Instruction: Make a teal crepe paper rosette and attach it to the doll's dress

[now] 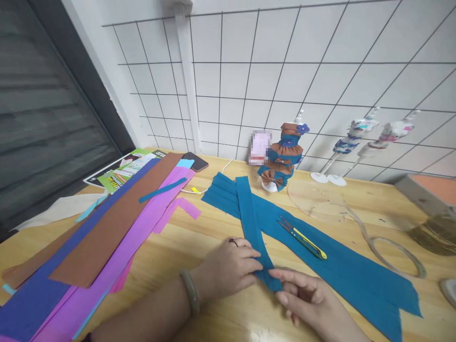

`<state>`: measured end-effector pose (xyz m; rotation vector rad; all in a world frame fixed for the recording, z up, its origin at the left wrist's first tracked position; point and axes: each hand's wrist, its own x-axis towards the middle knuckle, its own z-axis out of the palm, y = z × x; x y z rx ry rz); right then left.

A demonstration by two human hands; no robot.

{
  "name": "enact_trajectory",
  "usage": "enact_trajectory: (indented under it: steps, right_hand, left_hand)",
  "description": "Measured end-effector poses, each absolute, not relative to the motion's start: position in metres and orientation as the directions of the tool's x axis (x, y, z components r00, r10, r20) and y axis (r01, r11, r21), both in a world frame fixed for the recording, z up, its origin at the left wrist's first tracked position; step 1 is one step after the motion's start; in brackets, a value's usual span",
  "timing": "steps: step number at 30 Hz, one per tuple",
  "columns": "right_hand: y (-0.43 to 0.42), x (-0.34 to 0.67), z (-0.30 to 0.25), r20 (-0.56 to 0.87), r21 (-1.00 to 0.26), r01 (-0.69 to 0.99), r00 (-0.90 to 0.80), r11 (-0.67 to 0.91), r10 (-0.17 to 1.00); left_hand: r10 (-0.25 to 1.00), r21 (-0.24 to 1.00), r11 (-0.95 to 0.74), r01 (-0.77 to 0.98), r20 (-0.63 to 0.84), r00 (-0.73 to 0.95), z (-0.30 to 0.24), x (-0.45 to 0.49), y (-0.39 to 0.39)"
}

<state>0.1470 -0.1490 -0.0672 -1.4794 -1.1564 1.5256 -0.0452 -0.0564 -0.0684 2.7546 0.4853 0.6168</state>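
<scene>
A narrow teal strip of crepe-like paper [249,209] runs toward me and crosses over wider teal sheets [342,251]. Curled fingers of my left hand [231,266] press together on the strip's near part, holding it at the table. The strip's near end is pinched between the thumb and forefinger of my right hand [306,299]. Yellow-handled thread snips [304,238] rest on the wide teal sheets, beyond my right hand. Part of the strip's edge is hidden under my left fingers.
Brown [121,218], blue and purple sheets [142,237] lie layered at left, near a phone [195,161]. A small dress form [281,156] in teal and brown stands at the back. Ribbon [366,232], a clear disc, two small forms [351,137] and a box [427,199] are at right.
</scene>
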Motion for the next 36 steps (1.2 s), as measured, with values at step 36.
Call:
enact_trajectory:
  steps: [36]
  right_hand:
    - [-0.137,0.145,-0.073,0.318,-0.834,0.473,-0.009,0.285,0.948]
  left_hand:
    - [0.362,0.336,-0.914,0.227,0.422,0.831,-0.068,-0.047,-0.055]
